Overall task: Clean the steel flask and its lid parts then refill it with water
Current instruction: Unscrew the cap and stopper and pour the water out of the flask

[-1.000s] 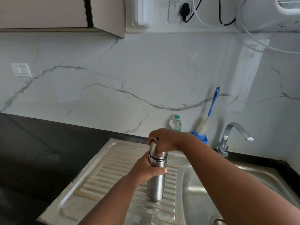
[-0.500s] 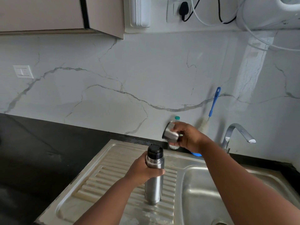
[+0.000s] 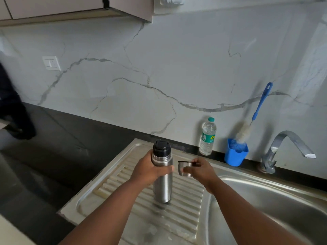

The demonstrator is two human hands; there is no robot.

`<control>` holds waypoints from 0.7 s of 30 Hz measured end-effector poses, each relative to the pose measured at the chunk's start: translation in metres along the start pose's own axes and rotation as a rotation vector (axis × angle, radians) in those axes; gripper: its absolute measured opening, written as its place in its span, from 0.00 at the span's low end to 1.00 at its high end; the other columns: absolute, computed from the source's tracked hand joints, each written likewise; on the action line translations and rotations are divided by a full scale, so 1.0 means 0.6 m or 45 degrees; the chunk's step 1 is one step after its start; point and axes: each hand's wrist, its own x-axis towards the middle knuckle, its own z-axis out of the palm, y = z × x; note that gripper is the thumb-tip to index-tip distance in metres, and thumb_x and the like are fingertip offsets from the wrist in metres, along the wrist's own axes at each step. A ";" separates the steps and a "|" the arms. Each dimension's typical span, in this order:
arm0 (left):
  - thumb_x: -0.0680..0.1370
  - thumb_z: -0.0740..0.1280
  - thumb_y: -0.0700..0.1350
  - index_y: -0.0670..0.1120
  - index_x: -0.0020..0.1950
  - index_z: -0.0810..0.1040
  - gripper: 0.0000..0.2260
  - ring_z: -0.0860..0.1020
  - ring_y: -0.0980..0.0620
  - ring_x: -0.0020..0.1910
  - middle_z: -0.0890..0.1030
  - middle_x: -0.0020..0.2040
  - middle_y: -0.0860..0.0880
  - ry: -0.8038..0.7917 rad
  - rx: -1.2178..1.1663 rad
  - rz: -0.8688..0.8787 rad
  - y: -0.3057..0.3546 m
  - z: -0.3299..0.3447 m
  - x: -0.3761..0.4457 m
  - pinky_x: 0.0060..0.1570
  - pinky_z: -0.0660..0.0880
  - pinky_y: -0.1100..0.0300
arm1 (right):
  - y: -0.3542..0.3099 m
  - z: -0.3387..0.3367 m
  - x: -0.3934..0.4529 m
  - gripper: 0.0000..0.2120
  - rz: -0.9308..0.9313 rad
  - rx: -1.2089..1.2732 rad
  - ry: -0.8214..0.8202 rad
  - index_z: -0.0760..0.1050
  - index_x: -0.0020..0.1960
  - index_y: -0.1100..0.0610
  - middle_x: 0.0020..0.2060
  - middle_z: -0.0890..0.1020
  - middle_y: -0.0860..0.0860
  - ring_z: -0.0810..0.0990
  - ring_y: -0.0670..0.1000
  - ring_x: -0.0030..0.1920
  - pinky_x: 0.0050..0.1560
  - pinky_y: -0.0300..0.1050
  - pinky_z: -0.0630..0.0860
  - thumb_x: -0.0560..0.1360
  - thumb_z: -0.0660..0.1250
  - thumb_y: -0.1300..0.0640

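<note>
With the left hand (image 3: 150,169) gripping the upright flask (image 3: 162,175) and the right hand (image 3: 200,169) pinching its cap (image 3: 184,168) just beside, wet steel could slip and clatter.

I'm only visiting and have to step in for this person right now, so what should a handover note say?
Left hand grips the flask, upright on the drainboard.
Right hand holds the steel cap, off the flask.
Black stopper on the flask's neck.
Brush stands in the blue cup; water bottle beside it.
Done: cap off.
Left: remove stopper, wash all parts, refill.
</note>
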 end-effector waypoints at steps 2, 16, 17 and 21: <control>0.56 0.79 0.60 0.59 0.53 0.78 0.28 0.82 0.59 0.48 0.84 0.47 0.61 0.051 -0.009 -0.021 -0.007 -0.008 -0.001 0.56 0.79 0.49 | 0.016 0.015 0.005 0.16 -0.083 -0.392 0.057 0.75 0.41 0.59 0.39 0.80 0.54 0.76 0.51 0.39 0.36 0.42 0.71 0.62 0.80 0.57; 0.59 0.78 0.62 0.62 0.54 0.75 0.26 0.82 0.58 0.50 0.84 0.48 0.60 0.109 0.058 -0.065 -0.042 -0.030 0.003 0.57 0.78 0.47 | 0.098 0.069 0.008 0.19 -0.235 -0.966 -0.135 0.75 0.55 0.56 0.51 0.68 0.49 0.74 0.50 0.46 0.48 0.41 0.74 0.67 0.76 0.53; 0.59 0.78 0.62 0.62 0.54 0.75 0.26 0.82 0.58 0.50 0.84 0.48 0.60 0.116 0.053 -0.064 -0.043 -0.029 0.003 0.57 0.78 0.47 | 0.100 0.070 0.008 0.18 -0.240 -0.966 -0.125 0.74 0.54 0.55 0.52 0.69 0.50 0.76 0.51 0.46 0.49 0.43 0.75 0.68 0.75 0.53; 0.59 0.78 0.61 0.62 0.54 0.75 0.26 0.82 0.57 0.50 0.84 0.48 0.59 0.113 0.016 -0.066 -0.047 -0.027 0.002 0.57 0.78 0.47 | 0.105 0.071 0.002 0.21 -0.251 -1.011 -0.132 0.68 0.57 0.54 0.57 0.69 0.52 0.78 0.55 0.51 0.51 0.47 0.77 0.69 0.74 0.54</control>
